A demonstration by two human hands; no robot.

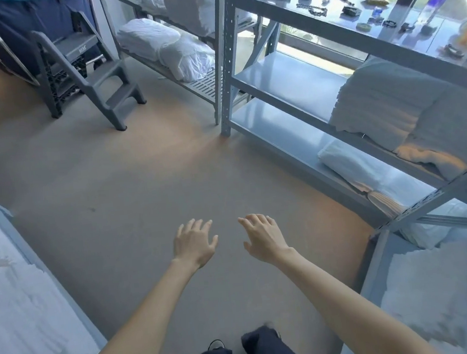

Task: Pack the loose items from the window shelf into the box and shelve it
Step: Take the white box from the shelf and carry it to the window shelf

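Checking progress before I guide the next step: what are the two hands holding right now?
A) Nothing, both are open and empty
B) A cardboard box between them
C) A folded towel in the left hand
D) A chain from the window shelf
A: the left hand and right hand hover with fingers spread over bare floor, while the small loose items lie on the window shelf.
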